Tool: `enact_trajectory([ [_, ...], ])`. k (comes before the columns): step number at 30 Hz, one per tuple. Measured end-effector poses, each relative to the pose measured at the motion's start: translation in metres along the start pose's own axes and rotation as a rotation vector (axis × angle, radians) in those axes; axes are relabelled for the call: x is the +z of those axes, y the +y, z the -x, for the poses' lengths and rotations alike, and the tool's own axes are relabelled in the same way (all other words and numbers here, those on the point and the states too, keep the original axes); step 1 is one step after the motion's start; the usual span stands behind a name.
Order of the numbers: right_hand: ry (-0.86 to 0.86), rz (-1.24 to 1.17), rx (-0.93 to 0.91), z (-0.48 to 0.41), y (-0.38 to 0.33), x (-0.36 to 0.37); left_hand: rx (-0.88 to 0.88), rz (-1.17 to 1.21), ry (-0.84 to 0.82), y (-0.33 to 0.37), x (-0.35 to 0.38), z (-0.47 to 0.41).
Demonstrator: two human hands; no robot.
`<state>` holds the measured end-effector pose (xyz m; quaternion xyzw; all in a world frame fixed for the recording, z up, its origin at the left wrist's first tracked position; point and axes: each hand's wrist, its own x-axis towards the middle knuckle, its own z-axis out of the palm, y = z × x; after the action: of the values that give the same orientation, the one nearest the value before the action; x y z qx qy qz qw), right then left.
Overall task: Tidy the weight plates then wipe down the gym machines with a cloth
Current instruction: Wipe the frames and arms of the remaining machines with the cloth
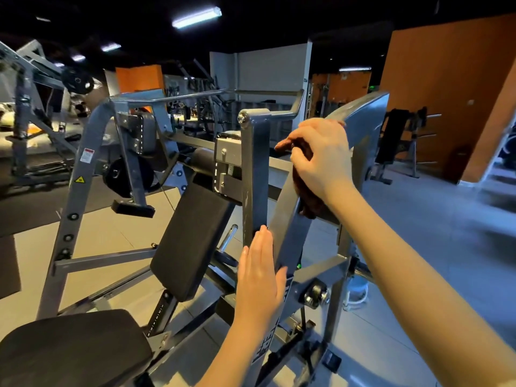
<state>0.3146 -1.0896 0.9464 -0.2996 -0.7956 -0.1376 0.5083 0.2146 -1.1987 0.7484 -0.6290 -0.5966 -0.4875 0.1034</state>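
A grey steel press machine point(255, 174) fills the middle of the view, with a black back pad point(192, 241) and a black seat point(69, 350). My right hand point(321, 157) grips a brown cloth point(308, 196) and presses it against a slanted grey bar of the frame. My left hand point(259, 277) lies flat with fingers together against the lower part of an upright bar, holding nothing. A black weight plate point(127, 177) hangs on the machine's far left side. Another plate point(77, 79) sits on a machine further back.
A second grey machine point(28, 113) stands at the far left on black mats. A rack with pegs point(413, 141) stands at the right near an orange wall point(446, 93). A pale bucket-like object point(357, 289) sits on the tiled floor behind the frame.
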Motion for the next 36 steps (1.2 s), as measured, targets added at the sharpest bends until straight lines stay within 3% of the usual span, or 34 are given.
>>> enact_trajectory([
  [5,-0.193,0.045,-0.381,0.015,0.003,-0.007,-0.017,-0.006,-0.01,0.002,-0.004,0.0],
  [8,-0.182,0.01,-0.225,-0.02,0.023,-0.01,0.017,0.01,-0.006,0.003,-0.009,-0.003],
  [10,-0.068,-0.074,-0.026,-0.027,0.026,-0.005,0.044,0.058,0.005,0.012,-0.016,-0.015],
  [12,0.02,-0.108,0.05,-0.016,0.02,0.003,0.056,0.095,0.021,0.026,-0.025,-0.038],
  [18,-0.099,-0.112,-0.164,-0.017,0.03,-0.007,0.016,0.121,0.034,0.048,-0.015,-0.088],
  [24,0.065,-0.245,0.166,-0.042,0.041,-0.006,0.044,0.087,0.065,0.044,-0.011,-0.087],
  [29,0.01,-0.179,-0.167,-0.002,0.019,0.001,0.036,0.084,0.074,0.046,-0.011,-0.087],
  [31,-0.059,-0.153,-0.197,-0.019,0.031,-0.003,0.029,0.077,0.074,0.045,-0.011,-0.088],
  [36,0.007,-0.248,0.145,-0.051,0.052,-0.007,0.019,0.048,0.06,0.047,-0.012,-0.089],
])
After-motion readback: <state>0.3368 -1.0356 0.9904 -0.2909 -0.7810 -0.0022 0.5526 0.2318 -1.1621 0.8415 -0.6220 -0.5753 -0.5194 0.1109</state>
